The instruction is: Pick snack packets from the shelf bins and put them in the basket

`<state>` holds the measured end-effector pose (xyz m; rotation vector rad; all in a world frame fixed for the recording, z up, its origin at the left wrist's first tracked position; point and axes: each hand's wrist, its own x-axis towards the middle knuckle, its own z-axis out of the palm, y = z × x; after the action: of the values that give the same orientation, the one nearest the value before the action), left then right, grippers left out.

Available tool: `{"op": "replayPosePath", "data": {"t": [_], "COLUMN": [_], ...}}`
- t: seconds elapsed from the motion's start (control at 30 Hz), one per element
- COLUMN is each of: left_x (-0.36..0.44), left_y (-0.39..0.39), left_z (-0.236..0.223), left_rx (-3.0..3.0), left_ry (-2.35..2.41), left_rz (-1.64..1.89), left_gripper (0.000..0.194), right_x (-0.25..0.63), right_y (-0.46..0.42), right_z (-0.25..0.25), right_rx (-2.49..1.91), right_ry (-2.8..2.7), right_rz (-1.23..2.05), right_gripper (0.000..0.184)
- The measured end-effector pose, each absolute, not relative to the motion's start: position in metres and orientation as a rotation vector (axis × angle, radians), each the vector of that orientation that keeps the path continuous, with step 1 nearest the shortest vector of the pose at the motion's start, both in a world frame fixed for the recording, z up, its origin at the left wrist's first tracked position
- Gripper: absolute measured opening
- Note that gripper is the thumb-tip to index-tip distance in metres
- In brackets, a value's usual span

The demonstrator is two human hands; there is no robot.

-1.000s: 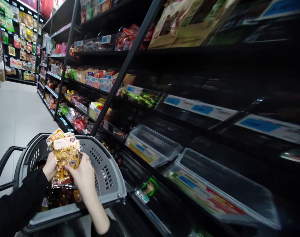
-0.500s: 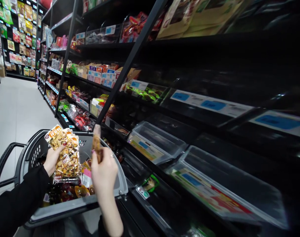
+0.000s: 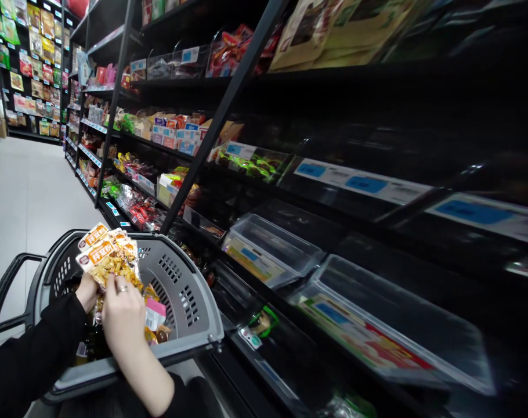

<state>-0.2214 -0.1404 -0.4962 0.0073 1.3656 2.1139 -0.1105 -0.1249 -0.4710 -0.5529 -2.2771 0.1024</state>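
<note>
Over a grey shopping basket (image 3: 190, 302) at the lower left, both my hands hold a stack of clear snack packets (image 3: 105, 255) with orange and white labels and yellowish pieces inside. My left hand (image 3: 86, 290), in a black sleeve, grips the stack from underneath on the left. My right hand (image 3: 122, 310), with a ring on one finger, is closed on the front of the packets. Several more wrapped snacks (image 3: 155, 319) lie inside the basket below them.
Black store shelving runs along the right with clear plastic bins (image 3: 272, 249) that look nearly bare, price labels (image 3: 360, 183) and snack packs (image 3: 177, 130) further back. A black basket handle (image 3: 5, 290) sticks out at left. A pale tiled aisle floor (image 3: 24, 197) stretches ahead.
Half a second ago my right hand held a single packet edge-on to the right of the stack; now it is back on the stack over the basket, held slightly lower.
</note>
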Motion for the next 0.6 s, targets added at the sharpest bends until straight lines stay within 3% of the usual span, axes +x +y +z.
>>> {"op": "replayPosePath", "data": {"t": [0.13, 0.2, 0.27, 0.4, 0.6], "left_x": [-0.227, -0.229, -0.230, -0.231, -0.231], "left_y": [-0.139, -0.139, -0.140, -0.140, -0.141], "left_z": [-0.495, -0.495, -0.495, -0.495, -0.494], "left_rx": [0.048, 0.058, 0.071, 0.082, 0.061], "left_ry": [1.368, 1.368, 1.373, 1.387, 1.430], "left_rz": [2.080, 2.073, 2.077, 2.082, 2.090], "left_gripper": [0.029, 0.036, 0.038, 0.037, 0.035], "right_x": [-0.078, -0.064, -0.053, -0.041, -0.067], "right_y": [-0.069, -0.043, -0.023, 0.009, 0.068], "right_z": [-0.449, -0.449, -0.456, -0.476, -0.514], "right_rx": [-0.744, -0.708, -0.698, -0.857, -1.287], "right_ry": [-1.759, -1.417, -1.205, -1.428, -1.926], "right_rz": [1.093, 1.595, 1.870, 1.847, 1.719], "right_gripper": [0.020, 0.033, 0.047, 0.049, 0.018]}}
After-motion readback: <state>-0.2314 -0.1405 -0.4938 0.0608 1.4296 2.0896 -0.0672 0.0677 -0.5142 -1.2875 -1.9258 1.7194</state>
